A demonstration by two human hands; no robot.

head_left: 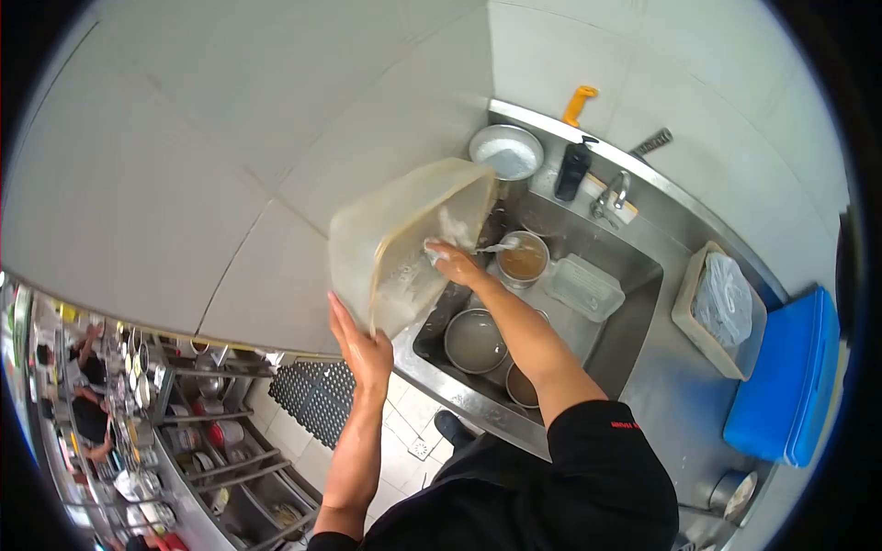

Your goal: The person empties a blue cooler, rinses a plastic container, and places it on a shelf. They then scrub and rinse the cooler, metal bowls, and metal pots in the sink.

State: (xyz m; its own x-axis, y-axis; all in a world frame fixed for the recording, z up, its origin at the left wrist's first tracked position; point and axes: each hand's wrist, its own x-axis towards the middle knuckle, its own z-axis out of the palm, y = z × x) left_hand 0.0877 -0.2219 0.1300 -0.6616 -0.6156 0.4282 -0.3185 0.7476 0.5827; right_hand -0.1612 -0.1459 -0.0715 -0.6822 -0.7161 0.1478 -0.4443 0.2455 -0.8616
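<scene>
A large translucent plastic tub (413,239) stands tilted at the left edge of the steel sink (634,321), its open side facing right. Against the tub's lower rim rests my left hand (360,344), its fingers stretched up along the outside and the thumb near the rim. Inside the tub, my right hand (452,264) presses a whitish, soapy cloth or sponge (435,251) on the inner wall, where suds show. Beside the right hand, a pot with brownish water (523,260) sits in the sink, next to a clear plastic container (585,287). A round pot (475,341) is nearer me.
Behind the sink are a metal bowl (506,152), a black pump bottle (573,170) and a faucet (614,195). On the right counter stand a tub with a plastic bag (723,298) and a blue box (781,376). Other people are at the far left beyond shelves (230,413).
</scene>
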